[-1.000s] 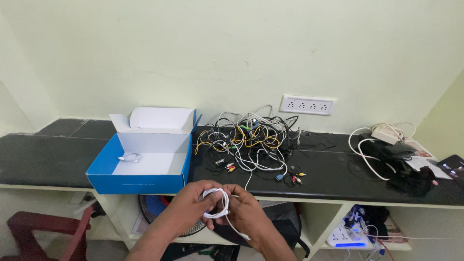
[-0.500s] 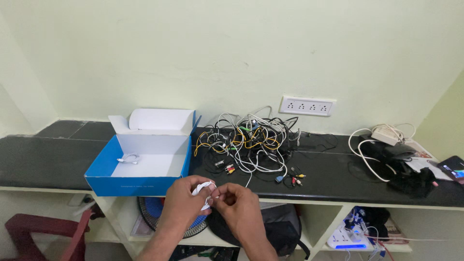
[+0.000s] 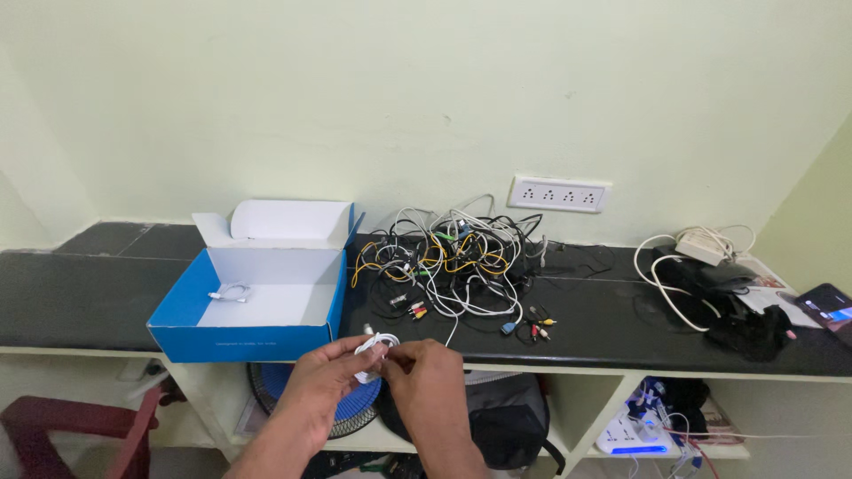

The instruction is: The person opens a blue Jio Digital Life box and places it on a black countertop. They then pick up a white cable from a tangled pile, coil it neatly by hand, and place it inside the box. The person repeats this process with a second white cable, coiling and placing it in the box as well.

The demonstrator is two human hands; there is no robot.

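My left hand [image 3: 321, 383] and my right hand [image 3: 429, 380] meet in front of the counter edge, both gripping a small coiled white cable [image 3: 375, 346]. The coil is pinched between the fingertips of both hands. Just beyond them on the black counter [image 3: 80, 293] lies a tangle of cables [image 3: 453, 262] in white, black and yellow. An open blue box [image 3: 257, 302] with a white inside stands to the left, and a small coiled white cable [image 3: 229, 293] lies in it.
A white socket strip [image 3: 559, 192] is on the wall. At the right lie a white adapter with cord [image 3: 701, 244], black cloth [image 3: 737, 310] and a phone [image 3: 830, 306]. Below the counter are a fan [image 3: 351, 408], a dark bag [image 3: 501, 417] and a red chair [image 3: 71, 430].
The white cable's loose loop and hanging tail have been gathered into a tight coil between my hands. My hands have shifted slightly left and up.
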